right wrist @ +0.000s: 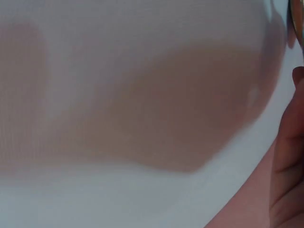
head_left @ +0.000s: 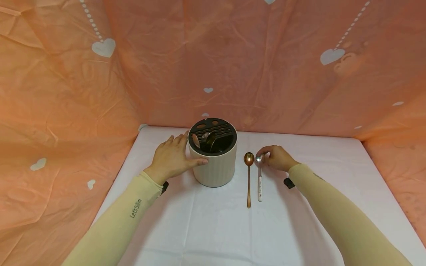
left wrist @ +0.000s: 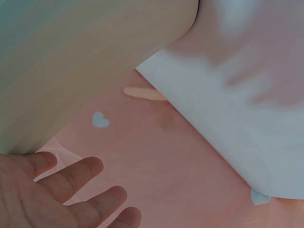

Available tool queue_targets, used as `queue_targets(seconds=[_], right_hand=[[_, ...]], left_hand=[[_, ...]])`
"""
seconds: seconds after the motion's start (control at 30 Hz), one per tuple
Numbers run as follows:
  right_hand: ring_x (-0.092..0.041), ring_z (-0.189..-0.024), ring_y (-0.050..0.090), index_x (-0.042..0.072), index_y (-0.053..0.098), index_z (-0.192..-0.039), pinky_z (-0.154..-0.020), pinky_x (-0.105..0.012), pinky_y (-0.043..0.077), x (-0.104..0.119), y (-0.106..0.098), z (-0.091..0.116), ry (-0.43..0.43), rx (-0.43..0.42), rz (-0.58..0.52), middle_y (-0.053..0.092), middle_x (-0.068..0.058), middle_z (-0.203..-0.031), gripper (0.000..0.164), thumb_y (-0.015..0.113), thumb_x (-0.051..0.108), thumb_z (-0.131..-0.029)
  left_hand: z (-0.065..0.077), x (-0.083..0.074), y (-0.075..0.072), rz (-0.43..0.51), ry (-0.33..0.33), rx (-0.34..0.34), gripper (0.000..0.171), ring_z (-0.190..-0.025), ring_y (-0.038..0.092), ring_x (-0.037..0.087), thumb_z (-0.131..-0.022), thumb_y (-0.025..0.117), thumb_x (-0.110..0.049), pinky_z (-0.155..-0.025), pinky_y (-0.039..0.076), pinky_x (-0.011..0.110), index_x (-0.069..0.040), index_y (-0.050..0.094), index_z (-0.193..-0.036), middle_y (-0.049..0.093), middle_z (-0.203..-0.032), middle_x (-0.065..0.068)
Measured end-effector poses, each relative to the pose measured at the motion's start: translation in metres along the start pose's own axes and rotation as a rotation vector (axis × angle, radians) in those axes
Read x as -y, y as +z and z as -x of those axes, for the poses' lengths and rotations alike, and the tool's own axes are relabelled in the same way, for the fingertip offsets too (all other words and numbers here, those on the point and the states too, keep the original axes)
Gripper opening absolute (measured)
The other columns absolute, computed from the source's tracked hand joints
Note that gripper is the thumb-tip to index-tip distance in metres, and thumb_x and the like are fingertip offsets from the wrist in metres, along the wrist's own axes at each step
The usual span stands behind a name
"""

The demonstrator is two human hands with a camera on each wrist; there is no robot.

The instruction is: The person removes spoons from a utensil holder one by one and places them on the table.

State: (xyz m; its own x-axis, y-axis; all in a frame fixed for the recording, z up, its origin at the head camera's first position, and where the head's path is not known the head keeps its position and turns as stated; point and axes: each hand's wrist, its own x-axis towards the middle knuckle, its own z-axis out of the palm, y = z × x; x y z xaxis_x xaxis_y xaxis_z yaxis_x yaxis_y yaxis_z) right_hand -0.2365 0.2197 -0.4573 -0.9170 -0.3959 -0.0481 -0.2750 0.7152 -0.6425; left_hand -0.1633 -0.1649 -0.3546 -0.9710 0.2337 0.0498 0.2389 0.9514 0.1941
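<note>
A cream ribbed utensil holder (head_left: 214, 170) with a black slotted top stands upright on the white-covered table. My left hand (head_left: 171, 157) rests against its left side, fingers spread and straight, thumb across the front. The left wrist view shows those fingers (left wrist: 71, 180) beside the holder wall. To the holder's right lie two spoons, bowls pointing away from me: a long gold spoon (head_left: 249, 159) and a silver spoon (head_left: 260, 184) with a white printed handle. My right hand (head_left: 277, 158) pinches the silver spoon at its bowl; in the right wrist view only part of that hand (right wrist: 289, 142) shows.
Shiny curved pieces show in the openings of the holder's black top. An orange-pink cloth (head_left: 233, 66) with white hearts hangs behind the table (head_left: 213, 229) and along both sides. A dark wrist device (head_left: 288, 183) sits under the right sleeve.
</note>
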Motion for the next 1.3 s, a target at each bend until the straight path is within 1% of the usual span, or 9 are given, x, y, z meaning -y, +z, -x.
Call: queue_targets(seconds=[0.17, 0.33, 0.4, 0.43, 0.7, 0.97, 1.17, 1.2, 1.3], right_hand=[[-0.017, -0.060, 0.046, 0.015, 0.077, -0.102, -0.065, -0.035, 0.044, -0.002, 0.004, -0.001, 0.012, -0.002, 0.026, 0.069, -0.008, -0.102, 0.031, 0.055, -0.002, -0.087], [-0.022, -0.084, 0.061, 0.013, 0.076, -0.099, -0.083, -0.042, 0.048, -0.004, 0.008, -0.001, -0.005, -0.021, 0.041, 0.070, -0.007, -0.107, 0.034, 0.050, -0.004, -0.088], [-0.024, -0.098, 0.063, 0.012, 0.077, -0.098, -0.088, -0.044, 0.048, -0.005, 0.009, -0.001, -0.016, -0.024, 0.057, 0.070, -0.006, -0.105, 0.034, 0.049, -0.004, -0.088], [-0.025, -0.099, 0.063, 0.012, 0.077, -0.098, -0.089, -0.045, 0.048, -0.006, 0.010, 0.000, -0.012, -0.024, 0.057, 0.070, -0.006, -0.105, 0.033, 0.049, -0.003, -0.088], [-0.023, -0.096, 0.064, 0.012, 0.077, -0.096, -0.089, -0.045, 0.049, -0.007, 0.012, 0.000, -0.024, -0.027, 0.124, 0.068, -0.003, -0.101, 0.031, 0.049, -0.002, -0.091], [-0.023, -0.100, 0.064, 0.013, 0.077, -0.096, -0.093, -0.048, 0.048, -0.005, 0.010, 0.004, -0.022, -0.034, 0.125, 0.068, -0.002, -0.104, 0.018, 0.063, 0.002, -0.091], [-0.031, -0.111, 0.061, 0.014, 0.077, -0.101, -0.098, -0.053, 0.045, -0.001, 0.001, 0.009, -0.013, -0.052, 0.135, 0.068, -0.008, -0.114, 0.015, 0.065, 0.008, -0.095], [-0.031, -0.109, 0.062, 0.014, 0.077, -0.103, -0.096, -0.052, 0.046, 0.000, -0.002, 0.010, -0.008, -0.055, 0.140, 0.067, -0.009, -0.117, 0.015, 0.066, 0.008, -0.094], [-0.028, -0.086, 0.063, 0.013, 0.076, -0.108, -0.079, -0.046, 0.052, 0.004, -0.010, 0.013, 0.003, -0.062, 0.132, 0.065, -0.012, -0.124, 0.021, 0.068, 0.005, -0.090]], left_hand=[[0.000, 0.000, 0.001, 0.003, 0.004, -0.006, 0.133, -0.137, 0.037, 0.047, -0.064, 0.036, -0.101, -0.107, 0.035, 0.056, -0.006, 0.026, -0.158, 0.045, -0.149, 0.020], [0.000, 0.001, 0.001, -0.005, 0.012, -0.010, 0.133, -0.136, 0.038, 0.047, -0.065, 0.036, -0.101, -0.106, 0.036, 0.056, -0.005, 0.026, -0.157, 0.045, -0.149, 0.021], [0.000, 0.001, 0.001, -0.003, 0.011, -0.012, 0.133, -0.136, 0.039, 0.047, -0.065, 0.036, -0.101, -0.106, 0.036, 0.056, -0.005, 0.027, -0.157, 0.046, -0.148, 0.021], [0.000, 0.001, 0.001, -0.001, 0.010, -0.013, 0.133, -0.136, 0.039, 0.047, -0.065, 0.036, -0.101, -0.106, 0.036, 0.056, -0.005, 0.027, -0.157, 0.046, -0.148, 0.021], [0.000, -0.001, 0.000, 0.004, 0.004, -0.013, 0.133, -0.136, 0.039, 0.046, -0.064, 0.036, -0.101, -0.107, 0.036, 0.054, -0.006, 0.028, -0.157, 0.046, -0.148, 0.020], [0.001, -0.001, 0.001, 0.009, 0.009, -0.021, 0.134, -0.135, 0.040, 0.046, -0.064, 0.037, -0.101, -0.106, 0.036, 0.054, -0.005, 0.027, -0.157, 0.047, -0.147, 0.020], [0.001, -0.002, 0.000, 0.008, 0.003, -0.010, 0.135, -0.136, 0.038, 0.046, -0.063, 0.036, -0.101, -0.106, 0.036, 0.056, -0.005, 0.027, -0.157, 0.045, -0.149, 0.021], [0.001, -0.002, 0.000, 0.009, 0.001, -0.006, 0.135, -0.136, 0.038, 0.047, -0.063, 0.035, -0.101, -0.106, 0.036, 0.056, -0.005, 0.027, -0.157, 0.045, -0.149, 0.021], [0.001, -0.001, 0.000, 0.011, -0.007, 0.004, 0.135, -0.137, 0.037, 0.047, -0.063, 0.035, -0.102, -0.106, 0.035, 0.057, -0.005, 0.026, -0.157, 0.043, -0.150, 0.021]])
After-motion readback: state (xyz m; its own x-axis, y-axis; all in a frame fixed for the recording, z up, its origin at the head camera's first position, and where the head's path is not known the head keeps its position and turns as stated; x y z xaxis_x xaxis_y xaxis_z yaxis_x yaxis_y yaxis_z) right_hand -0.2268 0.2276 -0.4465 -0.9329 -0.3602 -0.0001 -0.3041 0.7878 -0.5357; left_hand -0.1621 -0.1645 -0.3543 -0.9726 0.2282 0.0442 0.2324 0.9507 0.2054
